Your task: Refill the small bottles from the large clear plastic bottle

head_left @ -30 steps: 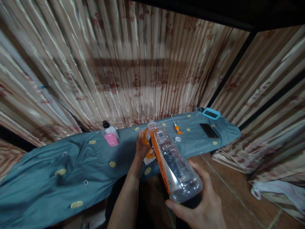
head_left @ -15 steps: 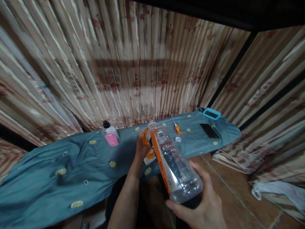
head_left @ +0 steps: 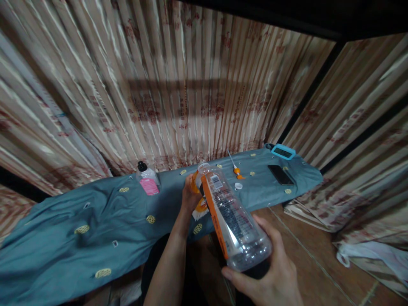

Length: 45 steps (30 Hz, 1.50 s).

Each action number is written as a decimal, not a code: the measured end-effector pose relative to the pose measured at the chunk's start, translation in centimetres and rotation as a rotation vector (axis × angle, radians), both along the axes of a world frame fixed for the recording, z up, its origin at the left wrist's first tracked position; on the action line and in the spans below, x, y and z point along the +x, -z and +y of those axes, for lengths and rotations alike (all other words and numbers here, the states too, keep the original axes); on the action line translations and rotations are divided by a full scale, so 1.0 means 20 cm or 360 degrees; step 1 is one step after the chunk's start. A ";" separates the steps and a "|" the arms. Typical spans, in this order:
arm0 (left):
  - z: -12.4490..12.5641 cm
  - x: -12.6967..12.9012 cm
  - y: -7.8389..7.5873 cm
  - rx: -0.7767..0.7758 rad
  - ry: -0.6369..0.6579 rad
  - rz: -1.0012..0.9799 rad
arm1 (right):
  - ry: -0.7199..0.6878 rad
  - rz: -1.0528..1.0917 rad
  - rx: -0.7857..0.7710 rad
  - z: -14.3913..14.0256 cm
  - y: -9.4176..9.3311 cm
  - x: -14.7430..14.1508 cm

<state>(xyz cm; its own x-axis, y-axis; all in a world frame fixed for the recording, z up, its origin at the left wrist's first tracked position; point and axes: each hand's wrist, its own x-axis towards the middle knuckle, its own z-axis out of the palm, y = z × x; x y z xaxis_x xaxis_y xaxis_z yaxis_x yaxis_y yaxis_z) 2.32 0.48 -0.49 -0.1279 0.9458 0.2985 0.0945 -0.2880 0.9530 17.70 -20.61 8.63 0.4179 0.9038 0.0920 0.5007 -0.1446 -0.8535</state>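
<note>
My right hand (head_left: 274,270) is closed around the base of a large clear plastic bottle (head_left: 240,221) with an orange and silver label. The bottle is tilted, its neck pointing away and to the left. Beside that neck, my left hand (head_left: 190,195) is closed on a smaller orange-and-white container (head_left: 200,207), mostly hidden behind the bottle and fingers. Whether the two openings touch, I cannot tell. On the cloth to the right lie an orange pump head (head_left: 236,171) with its long tube and a small white cap (head_left: 238,186).
A clear bottle (head_left: 149,182) with a pink label and black top stands on the green patterned cloth (head_left: 95,229) at left. A black phone (head_left: 280,175) and a blue-framed device (head_left: 283,151) lie at right. Pleated curtains (head_left: 178,85) hang behind; dark bars cross the right side.
</note>
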 end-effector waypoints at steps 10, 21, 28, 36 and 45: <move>0.01 0.00 0.01 0.0031 -0.0034 0.0000 | 0.0006 -0.0043 -0.0023 0.00 0.00 0.00; 0.01 0.01 0.01 0.0025 -0.0016 -0.0008 | -0.0009 -0.0033 0.0012 0.00 0.01 0.00; 0.00 0.00 0.01 0.0013 -0.0016 0.0028 | -0.0026 -0.0059 0.0022 0.00 0.02 0.01; 0.00 0.00 0.00 0.0012 0.0003 0.0040 | -0.0014 -0.0015 0.0054 0.00 0.02 0.00; 0.00 0.00 -0.01 0.0005 0.0013 0.0030 | -0.0013 -0.0017 0.0047 0.00 0.02 0.00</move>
